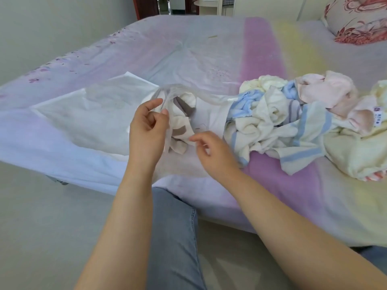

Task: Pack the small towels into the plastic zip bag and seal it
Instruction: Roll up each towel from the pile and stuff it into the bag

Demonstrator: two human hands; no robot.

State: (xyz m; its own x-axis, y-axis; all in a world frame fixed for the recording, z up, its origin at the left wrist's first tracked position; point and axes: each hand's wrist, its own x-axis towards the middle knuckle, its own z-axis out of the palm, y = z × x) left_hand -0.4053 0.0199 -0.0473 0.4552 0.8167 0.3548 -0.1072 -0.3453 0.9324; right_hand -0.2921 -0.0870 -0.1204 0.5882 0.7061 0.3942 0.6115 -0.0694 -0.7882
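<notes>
Nearest me, my knee point(173, 237) sat below the bed point(188, 59). My left hand point(147, 130) pinched the bag point(104, 114) mouth, a brown-striped towel point(182, 120) inside. My right hand point(211, 151) hovered just beside it, fingers loosely curled, grasping nothing. The towels point(293, 122) lay heaped to the right.

A home bedroom: a sheeted bed point(188, 49) with a floral pillow point(356, 19).
</notes>
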